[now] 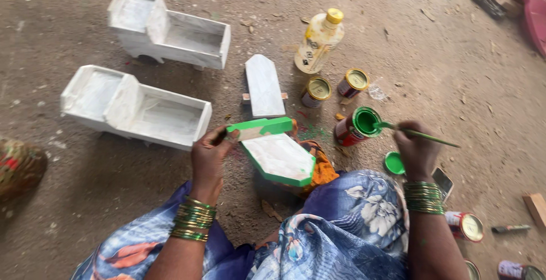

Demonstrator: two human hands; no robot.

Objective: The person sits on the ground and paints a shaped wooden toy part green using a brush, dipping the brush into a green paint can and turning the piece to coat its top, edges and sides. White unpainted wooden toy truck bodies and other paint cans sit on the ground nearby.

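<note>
She sits on the floor (114,172), bangles on both wrists. Her left hand (209,154) is closed around a wooden toy piece (273,146), white on its face with green-painted edges, held just above her lap. Her right hand (417,150) pinches a thin brush (424,135), its tip dipped into the open can (358,125) of green paint; the green lid (393,163) lies just beside that hand. Two closed tins (335,86) and a plastic bottle (318,41) stand beyond the can. Two white toy trucks (148,69) and a white board (264,85) rest farther out on the floor.
</note>
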